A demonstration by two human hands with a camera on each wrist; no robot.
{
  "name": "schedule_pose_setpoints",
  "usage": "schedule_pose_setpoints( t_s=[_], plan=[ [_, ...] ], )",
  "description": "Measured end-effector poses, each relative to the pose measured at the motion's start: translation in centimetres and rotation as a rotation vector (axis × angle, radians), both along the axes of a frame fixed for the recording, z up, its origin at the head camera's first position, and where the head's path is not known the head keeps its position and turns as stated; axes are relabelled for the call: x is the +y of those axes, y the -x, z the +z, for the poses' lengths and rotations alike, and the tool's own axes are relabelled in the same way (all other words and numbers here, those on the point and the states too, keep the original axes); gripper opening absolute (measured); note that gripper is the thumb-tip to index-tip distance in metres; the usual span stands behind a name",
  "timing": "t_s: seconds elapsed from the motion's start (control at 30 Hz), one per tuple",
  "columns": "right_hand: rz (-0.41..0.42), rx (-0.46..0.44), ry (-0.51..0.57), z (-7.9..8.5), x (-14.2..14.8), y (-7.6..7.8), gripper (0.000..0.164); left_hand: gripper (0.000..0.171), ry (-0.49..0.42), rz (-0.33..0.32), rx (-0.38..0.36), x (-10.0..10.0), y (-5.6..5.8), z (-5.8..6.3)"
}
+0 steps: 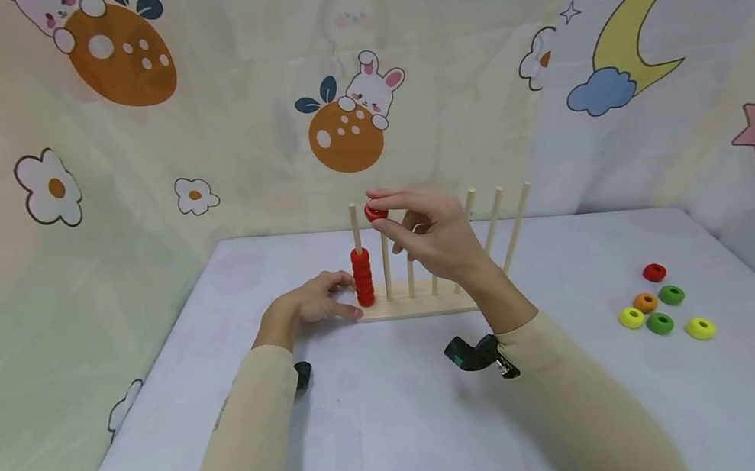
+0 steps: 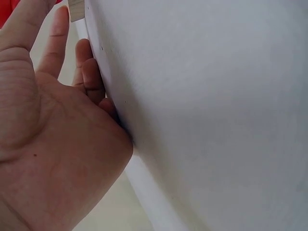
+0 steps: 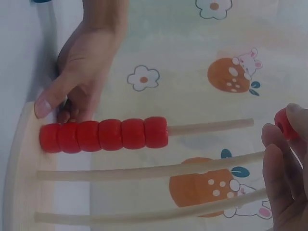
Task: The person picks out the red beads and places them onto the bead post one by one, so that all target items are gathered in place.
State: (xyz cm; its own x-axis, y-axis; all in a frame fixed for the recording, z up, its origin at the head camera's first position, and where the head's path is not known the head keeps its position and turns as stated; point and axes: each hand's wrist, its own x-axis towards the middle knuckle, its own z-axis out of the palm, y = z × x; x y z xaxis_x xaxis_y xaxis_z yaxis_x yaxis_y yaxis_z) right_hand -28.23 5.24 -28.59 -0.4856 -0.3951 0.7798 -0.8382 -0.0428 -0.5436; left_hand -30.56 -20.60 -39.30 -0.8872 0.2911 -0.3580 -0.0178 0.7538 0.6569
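A wooden peg rack (image 1: 419, 306) stands on the table with a row of upright pegs. Several red beads (image 3: 109, 135) are stacked on its leftmost peg, whose upper part is bare. My left hand (image 1: 315, 299) holds the left end of the rack's base, thumb at the front corner and fingers behind. Up near the peg tops, my right hand (image 1: 436, 233) pinches another red bead (image 1: 376, 211) between thumb and fingertips. That bead is just right of the leftmost peg's tip and apart from it in the right wrist view. The other pegs carry no beads.
Loose beads lie on the table at the right: a red bead (image 1: 654, 272), an orange bead (image 1: 646, 303), green beads (image 1: 671, 294) and yellow beads (image 1: 701, 328). A printed cloth (image 1: 255, 125) hangs behind the table. Each wrist wears a small black camera (image 1: 476, 353).
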Motion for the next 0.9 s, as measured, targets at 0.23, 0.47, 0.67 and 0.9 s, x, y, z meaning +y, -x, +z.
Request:
schedule_pose_setpoints(
  t_s=[0.23, 0.47, 0.67, 0.9],
  plan=[
    [0.024, -0.08, 0.04, -0.6, -1.9, 0.4, 0.031, 0.048, -0.024, -0.011, 0.014, -0.3, -0.1, 0.2],
    [-0.016, -0.131, 0.048, -0.9, -2.7, 0.3, 0.033, 0.043, -0.045, -0.055, 0.037, -0.1, -0.2, -0.2],
    [-0.02, -0.132, 0.076, -0.9, -3.4, 0.5, 0.037, 0.041, -0.04, -0.04, 0.038, 0.0, -0.3, -0.2],
    [-0.089, -0.173, 0.041, -0.6, -3.9, 0.5, 0.034, 0.042, -0.032, -0.032, 0.031, 0.0, -0.4, -0.2]
  ],
)
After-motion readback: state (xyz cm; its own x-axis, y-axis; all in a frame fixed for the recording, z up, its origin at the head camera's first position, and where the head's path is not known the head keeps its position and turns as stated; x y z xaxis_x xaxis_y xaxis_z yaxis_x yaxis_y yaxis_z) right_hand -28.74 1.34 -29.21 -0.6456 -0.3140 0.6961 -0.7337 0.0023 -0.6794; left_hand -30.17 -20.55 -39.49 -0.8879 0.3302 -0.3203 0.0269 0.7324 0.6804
